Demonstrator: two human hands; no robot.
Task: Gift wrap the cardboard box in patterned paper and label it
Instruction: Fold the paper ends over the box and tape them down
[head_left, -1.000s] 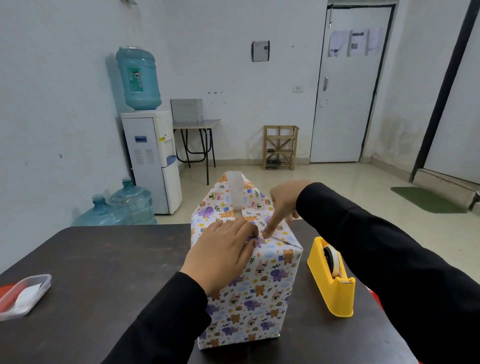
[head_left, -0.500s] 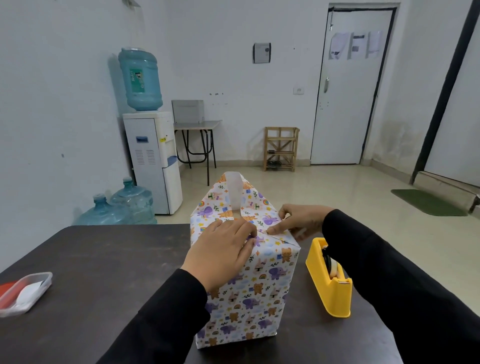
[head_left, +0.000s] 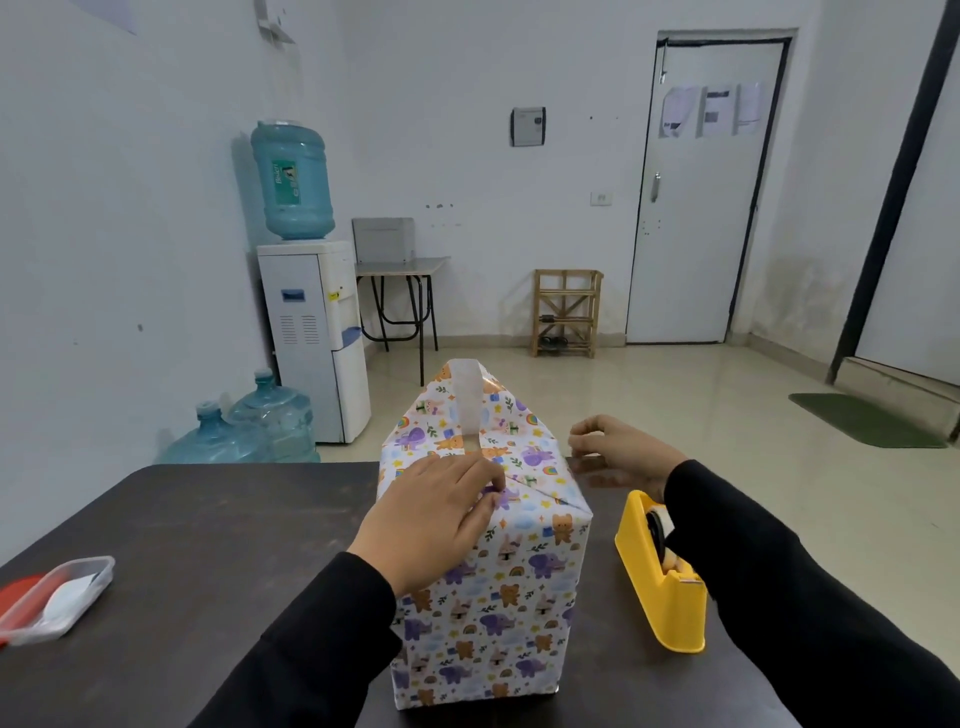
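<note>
Box, tall and rectangular, wears smooth animal-print paper.

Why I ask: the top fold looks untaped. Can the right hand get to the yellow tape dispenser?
Probably yes: the right hand hovers just beyond the tape dispenser with nothing between them, while the left hand presses the wrapped box.

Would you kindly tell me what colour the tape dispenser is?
Yellow; the tape dispenser shows best in the head view.

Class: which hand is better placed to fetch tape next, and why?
Right. The right hand is free beside the dispenser; the left hand presses down on the box.
</note>
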